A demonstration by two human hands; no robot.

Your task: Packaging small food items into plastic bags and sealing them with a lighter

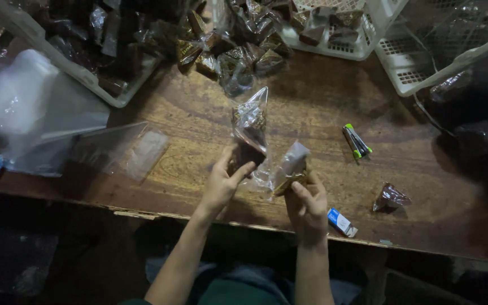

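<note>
Both grips hold packets over scuffed wooden table point(323, 107)

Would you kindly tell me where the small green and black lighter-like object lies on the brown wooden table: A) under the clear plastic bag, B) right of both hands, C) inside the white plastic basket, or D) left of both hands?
B: the small green and black lighter-like object lies on the bare brown wooden table, right of the right hand and left hand.

Bare wooden tabletop point(312, 107) lies open mid-table, hemmed far by a heap of brown wrapped sweets point(232, 51) and two white slatted plastic baskets point(368, 39), left by flat clear plastic bags point(120, 149), right by a green-and-black lighter point(357, 141), a lone dark wrapped sweet point(390, 197) and a small white-and-blue box point(341, 222).
</note>
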